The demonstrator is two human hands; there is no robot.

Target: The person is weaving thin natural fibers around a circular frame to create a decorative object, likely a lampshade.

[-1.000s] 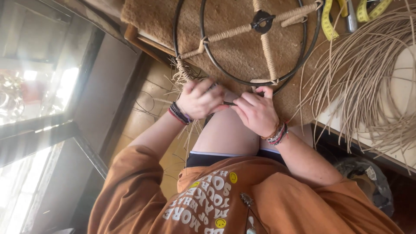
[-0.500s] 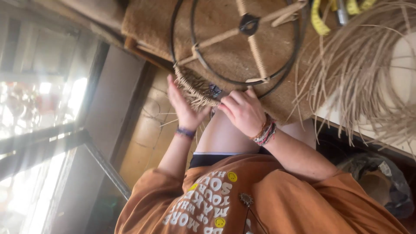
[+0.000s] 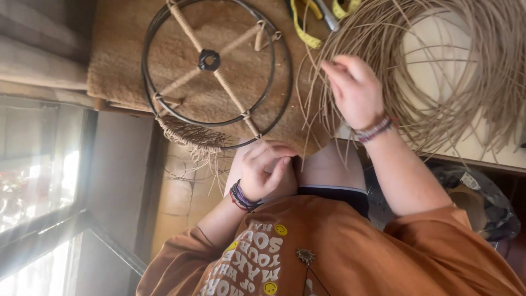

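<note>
Two hands in view, split apart. Right hand (image 3: 355, 90) is up at the loose coil of tan reed strands (image 3: 438, 71) on the pale tabletop (image 3: 487, 148), thumb and forefinger pinched on what looks like a single strand, other fingers loosely curled. Left hand (image 3: 264, 171) rests low at the knee, fingers curled in; whether it grips anything cannot be told. Round metal frame (image 3: 211, 63), two black rings with cord-wrapped spokes, lies flat on the brown mat (image 3: 118, 66), a woven fringe (image 3: 192, 137) started on its near edge. Yellow tape measure (image 3: 300, 27) lies just beside the coil. Reed likely handles light, springy, tangle-prone, kinks if bent sharply; best taken near one free end and drawn out along its length.
</note>
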